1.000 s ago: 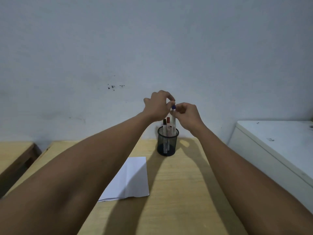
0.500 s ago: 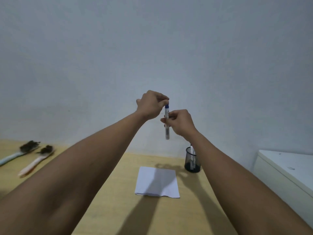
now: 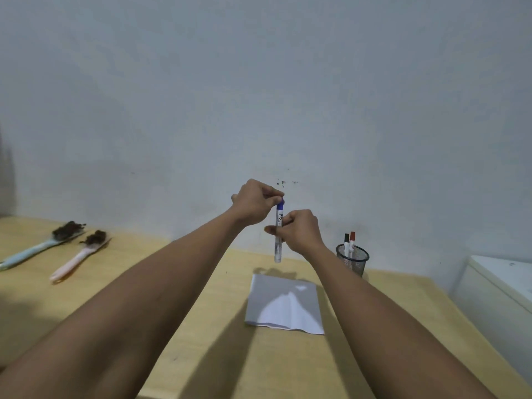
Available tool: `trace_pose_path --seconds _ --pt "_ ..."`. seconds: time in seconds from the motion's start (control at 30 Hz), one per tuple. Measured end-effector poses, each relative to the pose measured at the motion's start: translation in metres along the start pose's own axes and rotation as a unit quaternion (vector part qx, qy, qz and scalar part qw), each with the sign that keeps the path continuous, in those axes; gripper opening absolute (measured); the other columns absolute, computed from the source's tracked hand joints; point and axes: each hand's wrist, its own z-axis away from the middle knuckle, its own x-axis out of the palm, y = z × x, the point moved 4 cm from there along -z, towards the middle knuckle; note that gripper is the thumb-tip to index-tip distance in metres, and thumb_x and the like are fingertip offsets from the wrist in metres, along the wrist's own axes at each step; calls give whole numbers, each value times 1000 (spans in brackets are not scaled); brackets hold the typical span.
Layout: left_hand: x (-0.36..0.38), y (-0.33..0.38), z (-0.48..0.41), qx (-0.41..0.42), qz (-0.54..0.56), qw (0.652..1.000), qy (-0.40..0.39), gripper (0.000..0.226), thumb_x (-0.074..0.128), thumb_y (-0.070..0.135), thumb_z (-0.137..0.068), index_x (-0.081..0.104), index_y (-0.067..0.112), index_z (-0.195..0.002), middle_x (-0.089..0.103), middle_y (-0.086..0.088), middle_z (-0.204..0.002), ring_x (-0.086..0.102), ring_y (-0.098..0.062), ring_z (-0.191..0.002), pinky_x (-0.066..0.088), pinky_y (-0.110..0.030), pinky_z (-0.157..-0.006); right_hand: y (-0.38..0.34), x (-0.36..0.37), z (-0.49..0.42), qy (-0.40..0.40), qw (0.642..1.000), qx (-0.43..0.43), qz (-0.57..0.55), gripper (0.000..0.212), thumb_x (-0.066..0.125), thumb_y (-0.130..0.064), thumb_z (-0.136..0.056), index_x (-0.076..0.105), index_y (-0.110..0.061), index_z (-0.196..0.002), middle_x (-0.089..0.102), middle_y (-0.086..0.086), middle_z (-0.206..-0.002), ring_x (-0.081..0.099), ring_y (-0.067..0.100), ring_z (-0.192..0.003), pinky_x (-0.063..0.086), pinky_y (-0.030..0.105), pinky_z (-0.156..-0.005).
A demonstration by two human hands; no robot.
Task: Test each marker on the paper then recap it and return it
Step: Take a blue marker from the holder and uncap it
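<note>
Mesh cup (image 3: 353, 260): round black wire, holds a black-capped and a red-capped marker (image 3: 351, 241) upright
Blue-capped marker (image 3: 278, 234): slim white barrel, upright above the paper (image 3: 285, 303)
Right hand (image 3: 299, 231): fingers clamp the barrel
Left hand (image 3: 254, 204): fingertips pinch the cap
Paper: white, creased, flat on wooden table (image 3: 201, 355)

Pale grey wall (image 3: 259, 82) behind a light wooden table (image 3: 201, 355).

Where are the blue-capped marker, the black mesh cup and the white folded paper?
blue-capped marker (image 3: 278, 240): head view, on its white barrel.
black mesh cup (image 3: 355, 262): head view, on its mesh wall.
white folded paper (image 3: 299, 312): head view, on its sunlit middle.
</note>
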Motion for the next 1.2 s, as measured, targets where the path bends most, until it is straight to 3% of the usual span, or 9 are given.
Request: trace_pose_path --seconds 0.3,0.43,0.6,0.67,0.77,0.87,0.93,1.07,1.2 --pt "19 -40 -11 -19 130 991 -10 12 72 9 -88 78 7 -98 77 -6 -91 72 -16 -93 53 -29 -88 27 26 -16 -14 1000 11 -9 38 90 -25 -73 56 -10 -63 67 11 -70 73 36 -72 55 40 -67" --pt "18 -48 -13 -29 109 993 20 8 76 11 -85 80 8 -91 78 -5 -86 71 -11 -82 55 -25 -78 32 33 -22 -8 1000 13 5 39 89 -28 -74 55 -12 -65 62 4 -66 54 20 -56 43 31 -58" --pt "12 -49 -20 -27 92 992 79 14 75 20 -83 77 29 -72 75 16 -74 72 -10 -84 56 -41 -89 38 40 -24 19 998 11 59 46 89 -37 -70 47 -20 -63 69 9 -79 64 31 -71 46 36 -63" --pt "6 -49 -24 -9 39 995 93 22 72 27 -83 70 37 -64 70 25 -66 71 -7 -87 50 -46 -93 43 41 -22 19 998 13 55 43 89 -37 -70 50 -19 -64 68 7 -78 65 31 -73 45 35 -63" --pt "3 -56 -17 9 -88 992 90 13 66 31 -90 72 33 -79 69 20 -68 64 -5 -87 33 -38 -85 49 38 -20 16 1000 -3 -18 27 84 -32 -78 68 -12 -73 67 3 -71 60 20 -66 46 33 -64" --pt "13 -91 0 -12 -142 988 65 9 66 32 -91 75 29 -91 74 14 -80 65 -7 -92 21 -36 -79 58 36 -17 2 997 -17 -69 29 79 -30 -85 74 -6 -99 72 10 -76 63 17 -68 54 38 -75" --pt "25 -120 13 -39 -148 987 40 9 66 32 -90 74 29 -93 74 13 -82 66 -7 -97 19 -36 -79 68 37 -14 -22 996 -7 -90 43 77 -30 -87 61 -17 -124 75 13 -86 70 18 -71 55 41 -82" --pt "43 -158 34 -65 -142 988 9 8 66 31 -90 70 34 -84 73 16 -80 63 -7 -96 17 -37 -78 85 39 -11 -59 986 9 -154 19 65 -14 -96 51 -17 -109 68 24 -96 77 33 -67 60 50 -82" --pt "53 -185 43 -97 -145 985 -13 10 65 30 -88 69 36 -81 70 20 -80 61 -8 -99 13 -35 -74 97 44 -7 -90 970 48 -219 10 62 -11 -99 58 -8 -107 69 18 -87 74 32 -65 62 41 -72"
